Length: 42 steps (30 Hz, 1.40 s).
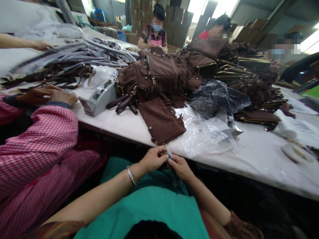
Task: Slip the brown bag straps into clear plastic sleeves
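A dark brown fringed pouch (161, 122) lies flat at the near table edge, one corner toward me. Just below that corner my left hand (156, 159) pinches the end of a greyish, plastic-wrapped strap (169, 154), close to a small gold clasp (163, 145). My right hand (181, 167) closes on the same strap from the other side, its fingertips nearly touching the left ones. The strap's lower part hangs toward my green apron (149, 212). Whether the clasp is fastened to the pouch is too small to tell.
A grey tape dispenser (98, 99) stands left of the pouch. Behind is a heap of brown fringed bags (159, 71). Crumpled clear plastic (206, 132) lies right. A co-worker's checked sleeve (52, 132) is close on my left, near wrapped straps (74, 56). Other people sit across the table.
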Tool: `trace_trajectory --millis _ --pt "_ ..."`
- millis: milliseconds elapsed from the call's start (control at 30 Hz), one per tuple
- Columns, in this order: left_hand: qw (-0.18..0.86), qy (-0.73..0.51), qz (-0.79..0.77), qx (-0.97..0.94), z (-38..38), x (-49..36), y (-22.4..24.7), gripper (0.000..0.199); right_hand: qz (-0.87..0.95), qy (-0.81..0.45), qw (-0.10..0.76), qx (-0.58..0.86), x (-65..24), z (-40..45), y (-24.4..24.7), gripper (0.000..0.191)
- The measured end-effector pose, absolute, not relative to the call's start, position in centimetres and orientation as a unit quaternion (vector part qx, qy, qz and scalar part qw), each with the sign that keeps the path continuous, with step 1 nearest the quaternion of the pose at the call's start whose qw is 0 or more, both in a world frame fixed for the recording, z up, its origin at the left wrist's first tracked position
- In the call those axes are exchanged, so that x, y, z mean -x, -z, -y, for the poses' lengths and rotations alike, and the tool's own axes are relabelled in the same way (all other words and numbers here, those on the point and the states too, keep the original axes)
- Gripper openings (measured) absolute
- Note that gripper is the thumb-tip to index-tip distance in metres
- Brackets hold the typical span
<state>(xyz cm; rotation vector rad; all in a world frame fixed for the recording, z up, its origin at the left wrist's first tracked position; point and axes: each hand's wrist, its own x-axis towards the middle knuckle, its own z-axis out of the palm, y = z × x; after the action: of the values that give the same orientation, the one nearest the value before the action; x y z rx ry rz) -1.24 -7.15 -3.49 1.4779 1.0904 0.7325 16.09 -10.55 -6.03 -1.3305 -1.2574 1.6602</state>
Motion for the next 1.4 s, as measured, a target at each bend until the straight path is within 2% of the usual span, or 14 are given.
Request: trace_trajectory --millis 167,367,533,667,767,933,1200,1333,1400 --pt "0.535 -0.241 -0.437 -0.682 6.1 1.9 2.4 0.005 0.502 -0.629 0.316 0.502 -15.9 10.5 5.6 0.033" --pt "0.450 -0.163 -0.405 -0.779 5.2 3.7 1.0 0.005 0.538 -0.619 0.282 0.498 -16.2 10.5 4.8 0.027" --pt "0.400 -0.161 -0.406 -0.806 5.3 4.8 1.2 0.010 0.548 -0.616 0.267 0.499 -16.5 10.6 4.5 0.025" --pt "0.423 -0.221 -0.478 -0.738 5.9 5.3 2.6 0.016 0.530 -0.618 0.262 0.517 -16.7 10.8 4.7 0.023" --pt "0.478 -0.262 -0.524 -0.654 6.5 5.0 3.5 0.014 0.508 -0.625 0.266 0.529 -16.6 10.8 4.7 0.024" --pt "0.527 -0.290 -0.499 -0.623 7.1 3.9 3.4 0.016 0.500 -0.630 0.267 0.531 -16.0 11.0 4.7 0.024" --pt "0.325 -0.339 -0.517 -0.715 7.4 4.3 1.4 0.016 0.472 -0.646 0.278 0.532 -16.0 11.5 4.9 0.029" --pt "0.197 -0.405 -0.574 -0.684 4.7 5.4 0.1 0.014 0.459 -0.650 0.291 0.531 -15.6 11.5 5.5 0.035" --pt "0.164 -0.421 -0.611 -0.650 1.8 6.1 -0.1 0.029 0.457 -0.649 0.298 0.531 -15.4 11.5 5.9 0.038"
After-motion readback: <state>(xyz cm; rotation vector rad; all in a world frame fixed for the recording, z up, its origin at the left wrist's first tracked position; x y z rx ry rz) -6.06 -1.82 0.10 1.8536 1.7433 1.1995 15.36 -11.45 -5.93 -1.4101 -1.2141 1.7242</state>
